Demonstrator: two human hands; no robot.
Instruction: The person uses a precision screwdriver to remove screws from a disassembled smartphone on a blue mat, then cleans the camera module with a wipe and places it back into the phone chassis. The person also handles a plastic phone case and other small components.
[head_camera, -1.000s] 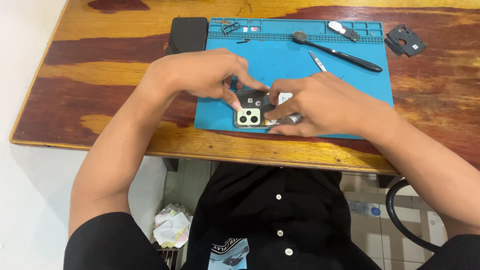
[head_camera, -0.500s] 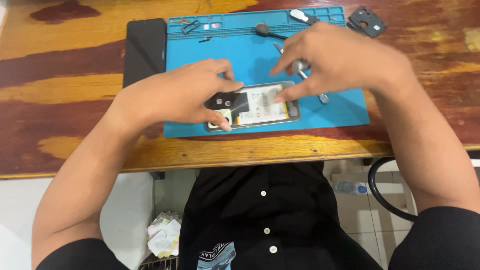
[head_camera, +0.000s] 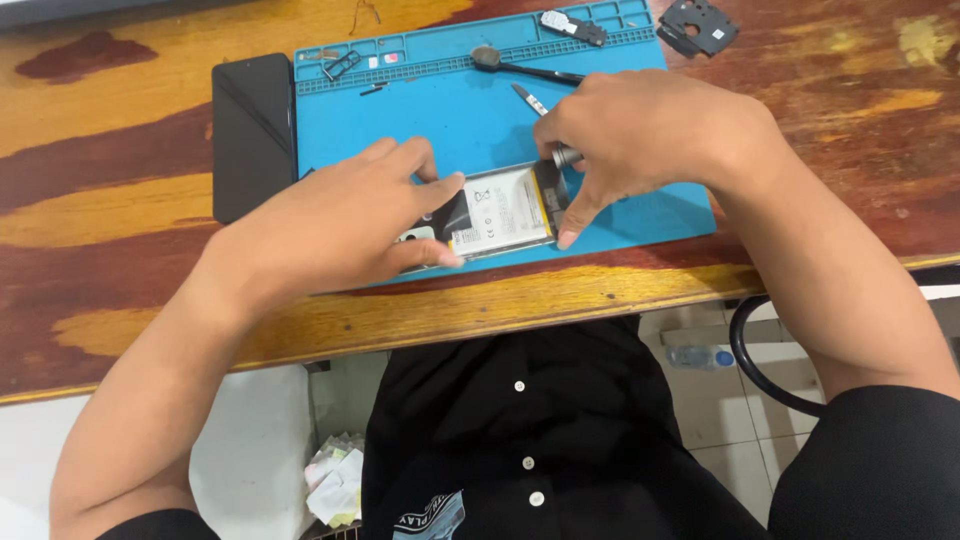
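1. Near the front edge of the blue repair mat (head_camera: 450, 120), an opened smartphone (head_camera: 495, 212) lies flat with its back cover off. Its long axis runs left to right along the mat's front edge, slightly tilted, with the camera end to the left under the left hand.
2. The left hand (head_camera: 335, 225) lies palm down over the phone's left end, fingers spread and loosely curled. Thumb and forefinger press on the phone body; it pins the phone rather than closing around it.
3. The right hand (head_camera: 640, 140) is curled over the phone's right end. Its thumb tip touches the mat at the phone's front right corner, and its fingers close on a small metal tool (head_camera: 566, 156) whose tip is hidden; I cannot tell what kind.
4. The phone's battery (head_camera: 500, 210) shows a white rectangular label with small dark print, bordered by a yellow strip on the right.
5. A black phone screen (head_camera: 252, 135) lies just off the mat's left edge, long axis running front to back.
6. Along the mat's far edge sit small tray compartments holding tiny parts, a dark-handled tool (head_camera: 520, 68), and metal tweezers (head_camera: 530, 100).
7. A black plastic cover piece (head_camera: 700, 25) rests on the wooden surface (head_camera: 110, 220) past the mat's far right corner.
8. The mat's middle and the surface's left and right sides offer open room.
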